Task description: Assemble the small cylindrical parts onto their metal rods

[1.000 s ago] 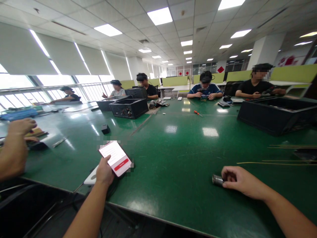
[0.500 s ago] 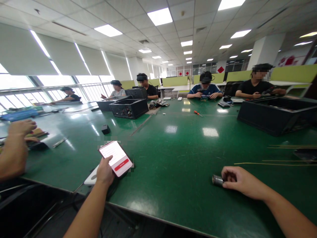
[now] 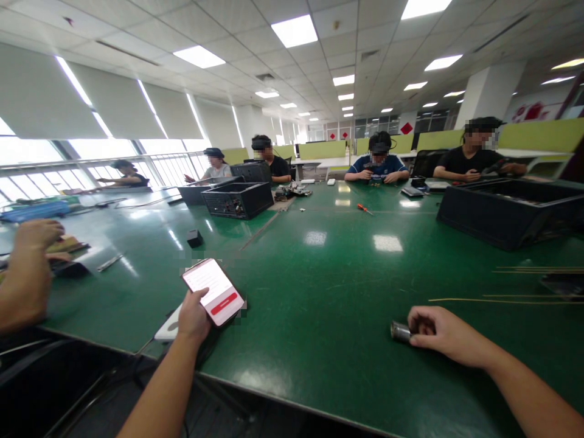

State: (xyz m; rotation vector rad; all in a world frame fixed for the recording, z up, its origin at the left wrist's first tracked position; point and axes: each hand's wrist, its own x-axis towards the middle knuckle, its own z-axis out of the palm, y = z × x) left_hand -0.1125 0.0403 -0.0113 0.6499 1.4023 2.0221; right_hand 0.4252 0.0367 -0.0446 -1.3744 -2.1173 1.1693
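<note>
My left hand is closed around a smartphone, its thumb resting on the lit screen. The screen is mostly white with a red bar near the bottom, and the phone is held over the table's near edge. Partly behind my left wrist lies a flat white object. On the right, my right hand has its fingers curled around one end of a short metal cylinder, which lies on its side on the green table. The cylinder's far end is covered by my fingers.
A co-worker's hand works at the left edge. A small black block and an orange screwdriver lie farther back. Black computer cases stand on the table, one large case at right, near thin yellow rods.
Both my hands, the phone and the metal cylinder stay where they were. The person at the far left has raised an arm slightly.
</note>
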